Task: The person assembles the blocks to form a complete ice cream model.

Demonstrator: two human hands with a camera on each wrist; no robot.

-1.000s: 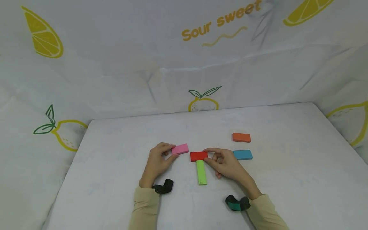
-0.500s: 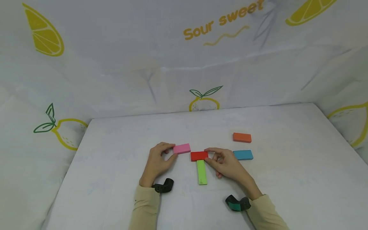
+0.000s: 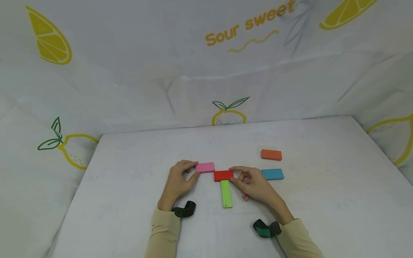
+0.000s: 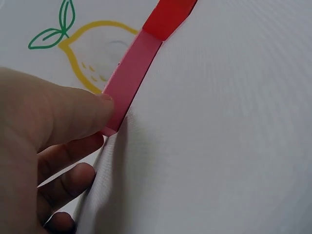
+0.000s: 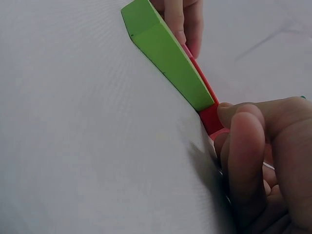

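Observation:
A pink block (image 3: 205, 167) lies flat on the table, and my left hand (image 3: 177, 184) pinches its left end between thumb and forefinger. Its right end meets the upper left corner of a red block (image 3: 223, 175). The thumb and forefinger of my right hand (image 3: 255, 183) grip the red block's right end. Below it, a light green block (image 3: 226, 194) points toward me, its far end against the red one, forming a T. In the left wrist view the pink block (image 4: 129, 80) runs up to the red. The right wrist view shows the green block (image 5: 168, 56) closest.
An orange block (image 3: 271, 154) lies at the back right, with a blue block (image 3: 272, 174) in front of it, just beyond my right hand. A white cloth (image 3: 129, 172) covers the table, and a lemon-printed sheet (image 3: 135, 71) hangs behind it.
My left hand has slid the pink block to the right and straightened it, so it now meets the red block. The right hand and the red and green blocks have stayed put.

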